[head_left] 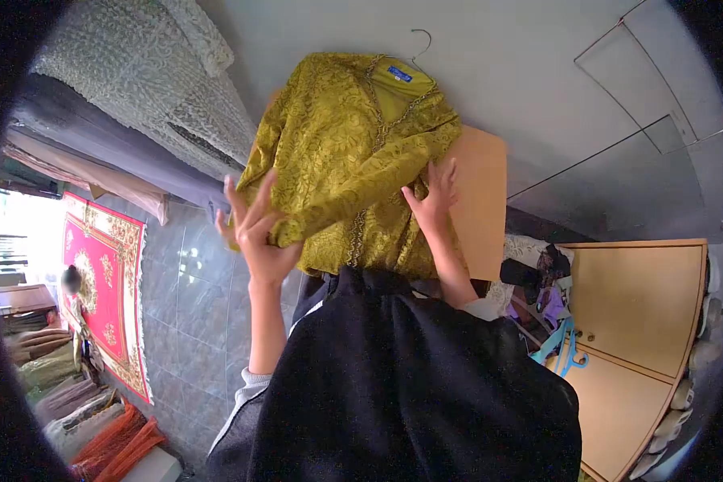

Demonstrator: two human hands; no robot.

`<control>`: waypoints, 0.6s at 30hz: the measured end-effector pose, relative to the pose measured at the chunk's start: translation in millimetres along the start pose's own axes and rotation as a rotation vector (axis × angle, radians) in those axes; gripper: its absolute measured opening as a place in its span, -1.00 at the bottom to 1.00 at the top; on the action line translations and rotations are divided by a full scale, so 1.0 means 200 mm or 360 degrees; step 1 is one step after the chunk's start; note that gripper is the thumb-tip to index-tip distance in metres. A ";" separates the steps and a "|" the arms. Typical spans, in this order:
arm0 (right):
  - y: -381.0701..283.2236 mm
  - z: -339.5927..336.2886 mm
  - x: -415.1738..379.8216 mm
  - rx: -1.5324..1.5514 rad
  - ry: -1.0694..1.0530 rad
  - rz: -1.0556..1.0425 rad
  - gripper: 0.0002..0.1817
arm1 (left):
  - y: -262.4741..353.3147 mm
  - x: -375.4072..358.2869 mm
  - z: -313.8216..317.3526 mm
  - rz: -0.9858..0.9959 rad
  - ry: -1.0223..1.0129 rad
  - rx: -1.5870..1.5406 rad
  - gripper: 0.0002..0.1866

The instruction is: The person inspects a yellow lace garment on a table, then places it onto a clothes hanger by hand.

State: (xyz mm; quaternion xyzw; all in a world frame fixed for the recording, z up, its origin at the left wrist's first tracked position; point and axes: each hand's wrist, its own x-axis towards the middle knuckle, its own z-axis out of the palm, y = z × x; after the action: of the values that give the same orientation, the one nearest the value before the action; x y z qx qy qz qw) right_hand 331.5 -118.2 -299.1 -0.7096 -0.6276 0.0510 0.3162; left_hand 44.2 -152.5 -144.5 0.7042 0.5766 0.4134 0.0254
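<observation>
An olive-yellow lace blouse with beaded trim down its front hangs before me on a hanger, whose metal hook shows above the collar. One long sleeve lies slanting across the blouse's front, its cuff towards my left hand. My left hand is open with spread fingers, right beside that cuff. At the sleeve's bend is my right hand, its thumb and fingers apart, touching or very close to the lace. Whether either hand presses on the fabric is hard to tell.
Behind the blouse is a tan board. White lace garments hang at upper left. A red patterned rug lies on grey floor tiles. At right are wooden cabinet doors, a blue hanger and piled clothes.
</observation>
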 end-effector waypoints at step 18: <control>0.61 -0.42 0.78 0.0855 -0.1480 -0.0192 -0.64 | -0.27 -0.18 0.13 -0.0873 -0.1769 -0.1224 -0.40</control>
State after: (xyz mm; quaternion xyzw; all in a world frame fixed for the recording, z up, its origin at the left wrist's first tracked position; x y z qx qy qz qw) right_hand 508.6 -7.8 -243.6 -0.4691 -0.7059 0.5000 0.1777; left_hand 16.9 -153.0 -208.9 0.5816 0.4482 0.1469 0.6628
